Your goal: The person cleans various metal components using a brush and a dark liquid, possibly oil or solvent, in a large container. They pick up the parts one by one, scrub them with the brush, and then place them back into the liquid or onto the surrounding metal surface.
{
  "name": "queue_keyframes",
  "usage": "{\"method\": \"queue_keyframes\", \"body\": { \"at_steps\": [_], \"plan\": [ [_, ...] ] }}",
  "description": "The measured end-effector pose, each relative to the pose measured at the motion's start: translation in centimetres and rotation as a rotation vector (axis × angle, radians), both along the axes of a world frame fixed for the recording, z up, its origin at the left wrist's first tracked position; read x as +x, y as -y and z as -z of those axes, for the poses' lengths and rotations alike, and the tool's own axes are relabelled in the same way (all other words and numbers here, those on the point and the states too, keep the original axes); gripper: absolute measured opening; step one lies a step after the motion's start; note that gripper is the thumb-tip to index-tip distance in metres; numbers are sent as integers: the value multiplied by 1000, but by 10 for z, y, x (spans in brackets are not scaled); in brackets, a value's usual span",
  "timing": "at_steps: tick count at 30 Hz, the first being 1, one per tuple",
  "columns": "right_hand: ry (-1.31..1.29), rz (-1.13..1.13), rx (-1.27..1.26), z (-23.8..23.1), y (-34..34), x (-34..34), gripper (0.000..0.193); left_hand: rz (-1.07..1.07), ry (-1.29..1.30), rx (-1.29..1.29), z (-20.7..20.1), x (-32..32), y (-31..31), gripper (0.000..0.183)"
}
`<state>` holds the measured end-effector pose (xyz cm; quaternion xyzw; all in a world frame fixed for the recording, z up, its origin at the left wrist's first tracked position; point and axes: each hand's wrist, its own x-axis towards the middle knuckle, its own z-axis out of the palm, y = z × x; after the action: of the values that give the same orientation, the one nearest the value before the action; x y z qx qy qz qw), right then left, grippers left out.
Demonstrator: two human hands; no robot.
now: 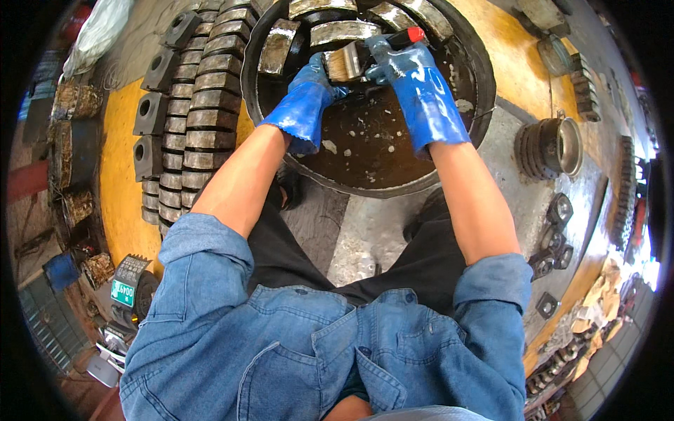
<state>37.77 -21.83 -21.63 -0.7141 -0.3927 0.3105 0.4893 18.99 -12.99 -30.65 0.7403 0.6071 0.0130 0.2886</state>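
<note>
Brush work over the black basin, both gloved hands inside its rim.

Right hand (407, 67) grip clenched on paintbrush (365, 56); left hand (309, 95) grip touches the bristles. Metal blocks (344, 31) crowd the basin's (484, 84) far edge; open liquid lies nearer.

Bright, even daylight through a strong fisheye lens.
Sharp at centre, with wet glare on the blue gloves and the dark basin (484, 84); soft shadow under the forearms; overexposed white patch at the right rim; bent, smeared edges fading into a black circular border.
</note>
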Motion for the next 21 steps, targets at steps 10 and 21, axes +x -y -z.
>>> {"method": "queue_keyframes", "body": {
  "at_steps": [10, 21],
  "plan": [
    [18, -138, 76, 17, -5, -2, 26, 40, 65, 39, 15, -7, -5, 110],
    [54, -219, 242, -9, 15, -14, 19, 54, 121, 99, 28, -14, -5, 104]
  ]
}}
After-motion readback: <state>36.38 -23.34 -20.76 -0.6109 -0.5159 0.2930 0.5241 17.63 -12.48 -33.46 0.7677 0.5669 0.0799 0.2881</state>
